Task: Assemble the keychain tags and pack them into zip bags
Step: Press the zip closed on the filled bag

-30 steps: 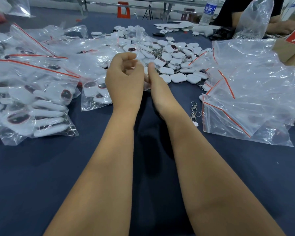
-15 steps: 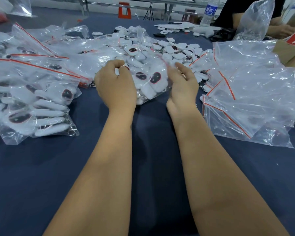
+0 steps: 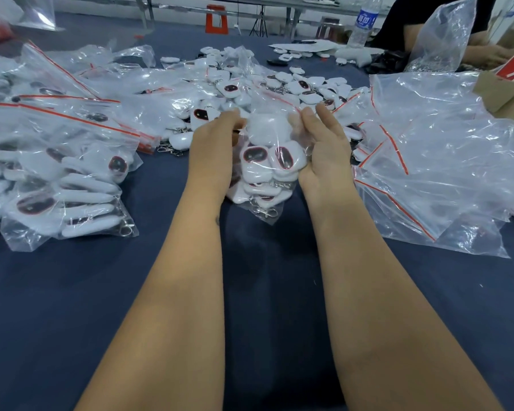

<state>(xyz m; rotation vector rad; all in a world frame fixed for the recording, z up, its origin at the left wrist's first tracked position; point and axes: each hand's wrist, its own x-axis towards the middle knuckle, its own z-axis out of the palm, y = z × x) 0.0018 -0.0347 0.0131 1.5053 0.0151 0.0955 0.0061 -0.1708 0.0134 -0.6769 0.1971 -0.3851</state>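
Note:
A clear zip bag [image 3: 264, 161] full of white keychain tags with dark red-rimmed ovals hangs between my two hands above the blue table [image 3: 72, 307]. My left hand [image 3: 212, 143] grips the bag's left side near the top, fingers curled into the plastic. At the bag's right side my right hand [image 3: 324, 143] holds the upper edge, fingers pointing up. Metal clasps poke out at the bag's bottom. Behind the bag lies a heap of loose white tags [image 3: 303, 87].
Filled zip bags [image 3: 57, 173] with red seal strips are piled on the left. Empty zip bags [image 3: 445, 161] lie in a heap on the right. A cardboard box [image 3: 508, 93], a water bottle [image 3: 364, 22] and another person's arms [image 3: 484, 51] are at the far right.
Both hands went from close together over the tag heap to holding a filled bag, and have drawn it nearer and lifted it upright.

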